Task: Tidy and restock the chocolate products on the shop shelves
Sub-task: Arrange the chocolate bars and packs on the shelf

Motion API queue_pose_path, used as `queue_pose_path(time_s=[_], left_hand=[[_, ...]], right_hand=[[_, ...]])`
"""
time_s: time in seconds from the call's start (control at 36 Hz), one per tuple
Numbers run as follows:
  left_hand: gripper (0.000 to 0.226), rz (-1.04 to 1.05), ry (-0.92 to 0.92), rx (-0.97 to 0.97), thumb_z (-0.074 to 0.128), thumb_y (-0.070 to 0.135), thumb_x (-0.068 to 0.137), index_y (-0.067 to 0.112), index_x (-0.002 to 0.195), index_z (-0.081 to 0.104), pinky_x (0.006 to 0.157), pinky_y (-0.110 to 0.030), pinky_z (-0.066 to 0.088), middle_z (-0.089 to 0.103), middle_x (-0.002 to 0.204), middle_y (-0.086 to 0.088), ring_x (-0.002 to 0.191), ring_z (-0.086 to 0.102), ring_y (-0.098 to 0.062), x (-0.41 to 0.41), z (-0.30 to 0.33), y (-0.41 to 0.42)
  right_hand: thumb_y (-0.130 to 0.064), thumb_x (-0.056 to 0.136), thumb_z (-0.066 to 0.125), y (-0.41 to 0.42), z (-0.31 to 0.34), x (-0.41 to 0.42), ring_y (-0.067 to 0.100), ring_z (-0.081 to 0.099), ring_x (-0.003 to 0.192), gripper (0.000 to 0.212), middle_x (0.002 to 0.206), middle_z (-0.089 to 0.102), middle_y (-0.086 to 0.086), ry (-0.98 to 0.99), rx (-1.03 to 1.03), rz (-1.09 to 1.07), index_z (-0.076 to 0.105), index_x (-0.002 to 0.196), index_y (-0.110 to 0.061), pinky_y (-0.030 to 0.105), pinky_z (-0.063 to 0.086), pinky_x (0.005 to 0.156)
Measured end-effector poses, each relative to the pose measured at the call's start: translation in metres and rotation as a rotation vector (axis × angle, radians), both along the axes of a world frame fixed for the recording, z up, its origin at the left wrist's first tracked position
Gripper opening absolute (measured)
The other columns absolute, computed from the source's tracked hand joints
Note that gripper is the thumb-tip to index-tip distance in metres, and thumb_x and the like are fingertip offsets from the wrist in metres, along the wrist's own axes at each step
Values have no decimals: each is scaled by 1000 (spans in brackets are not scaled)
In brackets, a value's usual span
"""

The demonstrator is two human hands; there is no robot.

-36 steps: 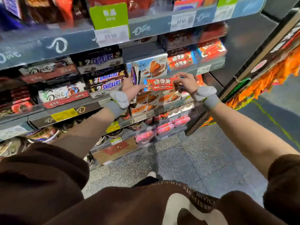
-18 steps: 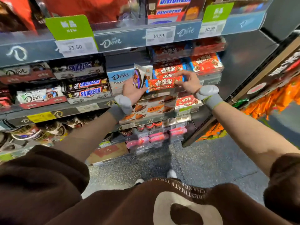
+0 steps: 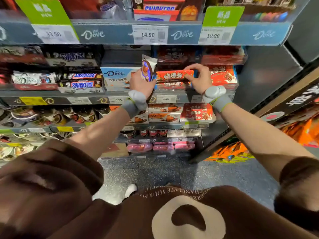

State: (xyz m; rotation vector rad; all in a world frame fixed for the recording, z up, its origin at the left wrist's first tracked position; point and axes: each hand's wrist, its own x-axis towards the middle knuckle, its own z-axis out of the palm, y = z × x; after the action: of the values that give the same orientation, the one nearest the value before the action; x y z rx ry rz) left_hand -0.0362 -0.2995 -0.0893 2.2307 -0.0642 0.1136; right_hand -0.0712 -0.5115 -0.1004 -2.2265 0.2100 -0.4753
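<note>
Grey-blue shelving (image 3: 276, 34) printed with the Dove logo fills the upper part of the head view, its tiers packed with chocolate products above a speckled floor (image 3: 224, 176). Brown sleeves (image 3: 51, 178) frame both bare forearms, each wearing a grey wristband (image 3: 218, 99). On the middle tier, Snickers trays (image 3: 81, 83) sit at left, a pale blue Dove box (image 3: 117, 77) beside them, and red display cartons (image 3: 222, 75) at right. The right hand (image 3: 200, 78) pinches the right end of a red chocolate bar (image 3: 174, 76) between thumb and curled fingers, holding it level just above a stack of like bars on the shelf front. The left hand (image 3: 140, 83) grips an upright brown and white pouch (image 3: 148, 68), fingers wrapped round its lower part, touching the left end of the bar. Price tags (image 3: 148, 34) reading 33.50, 14.50 and 10.90 line the upper rail.
</note>
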Motion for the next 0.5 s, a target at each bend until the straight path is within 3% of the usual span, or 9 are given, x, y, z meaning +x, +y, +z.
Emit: queue_pose_path(time_s=[0.14, 0.25, 0.39, 0.5], left_hand=[[15, 11, 15, 41, 70, 28, 80, 18, 80, 59, 63, -20, 38, 59, 78, 1, 72, 53, -12, -2, 4, -6], [15, 13, -1, 90, 72, 25, 77, 16, 74, 61, 63, -23, 45, 62, 76, -3, 71, 57, -14, -4, 0, -8], [15, 24, -5, 88, 73, 24, 77, 14, 76, 61, 66, -25, 45, 62, 79, -4, 74, 57, -16, -8, 1, -10], [19, 54, 6, 32, 74, 25, 75, 17, 78, 57, 67, -25, 45, 66, 88, -9, 81, 61, -21, -10, 0, -10]], right_hand=[[-3, 79, 70, -7, -6, 0, -12, 57, 75, 15, 92, 68, 1, 15, 9, 37, 70, 92, -9, 9, 42, 78], [-8, 82, 70, -11, -9, -3, 9, 56, 80, 14, 90, 64, -3, 54, -85, 93, 70, 96, -9, 0, 35, 68], [-12, 85, 68, -8, -11, -1, 21, 62, 95, 16, 105, 68, 7, 86, -145, 102, 69, 101, -11, 18, 42, 79], [-14, 88, 65, -6, -10, -1, 21, 60, 101, 18, 111, 66, 7, 98, -184, 72, 69, 105, -12, 19, 40, 83]])
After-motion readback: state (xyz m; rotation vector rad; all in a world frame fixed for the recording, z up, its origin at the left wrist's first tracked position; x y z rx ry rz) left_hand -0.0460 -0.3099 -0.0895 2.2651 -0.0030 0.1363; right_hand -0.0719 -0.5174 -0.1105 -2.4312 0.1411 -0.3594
